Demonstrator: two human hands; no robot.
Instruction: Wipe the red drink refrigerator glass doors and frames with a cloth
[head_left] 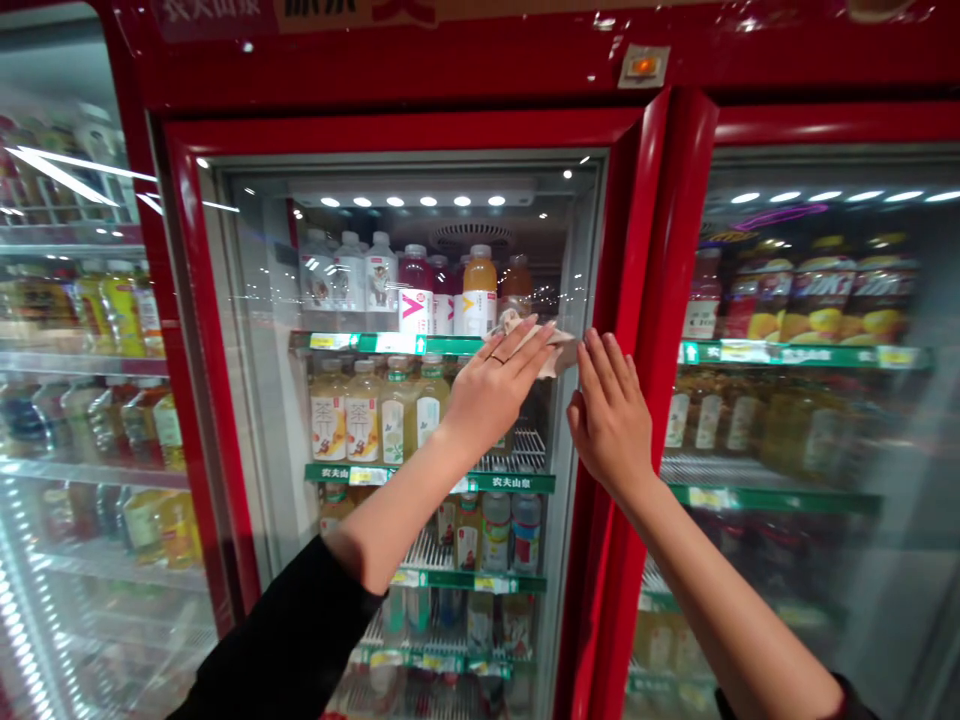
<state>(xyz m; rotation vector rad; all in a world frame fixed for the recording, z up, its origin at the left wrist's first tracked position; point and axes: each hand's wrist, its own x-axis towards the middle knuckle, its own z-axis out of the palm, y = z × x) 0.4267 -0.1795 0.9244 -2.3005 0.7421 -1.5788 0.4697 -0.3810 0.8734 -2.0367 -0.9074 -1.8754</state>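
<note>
My left hand [495, 390] presses a crumpled pale cloth [553, 360] against the glass door [262, 260] of a red drinks fridge. The cloth shows past the fingertips and between the fingers, and a ring sits on one finger. Just right of it, my right hand [613, 420] lies with fingers stretched out along the right edge of the same door, at the red frame [628, 250]. Nothing shows in that hand. Behind the glass, bottles with purple and orange drinks [416, 290] stand on the upper shelf, near the cloth.
Green-edged shelves [431, 478] hold several rows of bottles inside. A second red-framed fridge door [810, 400] adjoins on the right. Another lit drinks cabinet [90, 400] stands at the left. An orange-lit switch [643, 67] is set in the red panel above.
</note>
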